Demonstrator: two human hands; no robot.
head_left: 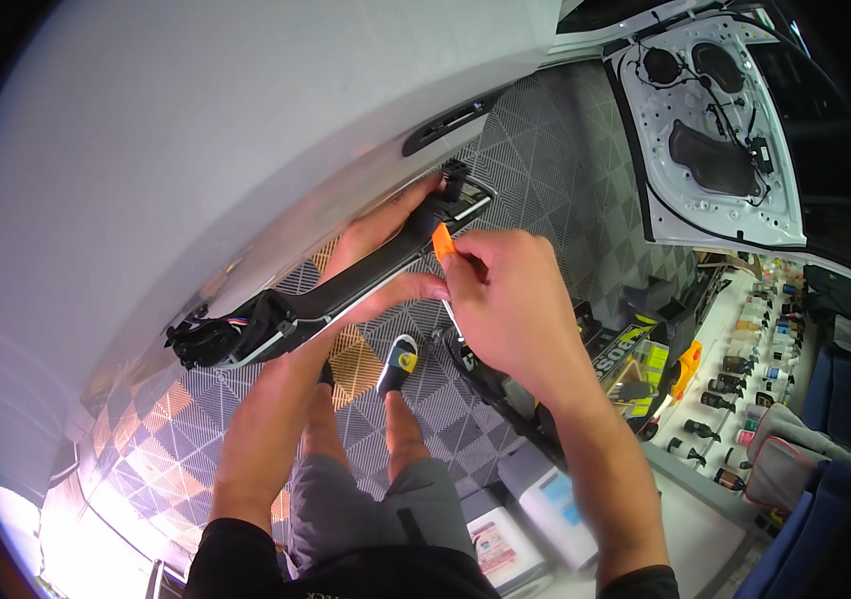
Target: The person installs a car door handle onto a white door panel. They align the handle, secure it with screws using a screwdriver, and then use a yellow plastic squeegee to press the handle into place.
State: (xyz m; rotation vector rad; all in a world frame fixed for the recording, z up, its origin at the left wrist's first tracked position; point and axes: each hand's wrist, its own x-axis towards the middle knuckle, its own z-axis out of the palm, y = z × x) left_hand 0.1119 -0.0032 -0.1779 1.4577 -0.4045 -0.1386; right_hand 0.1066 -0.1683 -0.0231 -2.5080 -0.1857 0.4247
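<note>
Black trim strip (pixel 346 285), long and narrow with a bright edge, is lying across your view, running from a dark connector block with wires (pixel 208 337) at its lower left up to a small black clip (pixel 456 180) at its upper right, close against the white car body panel (pixel 196 150). Your left hand (pixel 378 262) is grasping the strip from beneath near its upper end, fingers curling over the top and the thumb pressing along the lower edge. Your right hand (pixel 510 304) is pinching a small orange pry tool (pixel 442 243) between thumb and fingertips, and its tip is resting right at the strip's edge, just beside your left thumb. Below your hands you are standing on grey and orange tiled flooring (pixel 505 190), with your shoe (pixel 398 362) showing between your forearms. Well apart at the upper right, a stripped white car door (pixel 735 215) is standing open, and to the lower right a white shelf (pixel 735 329) is carrying rows of small bottles.
</note>
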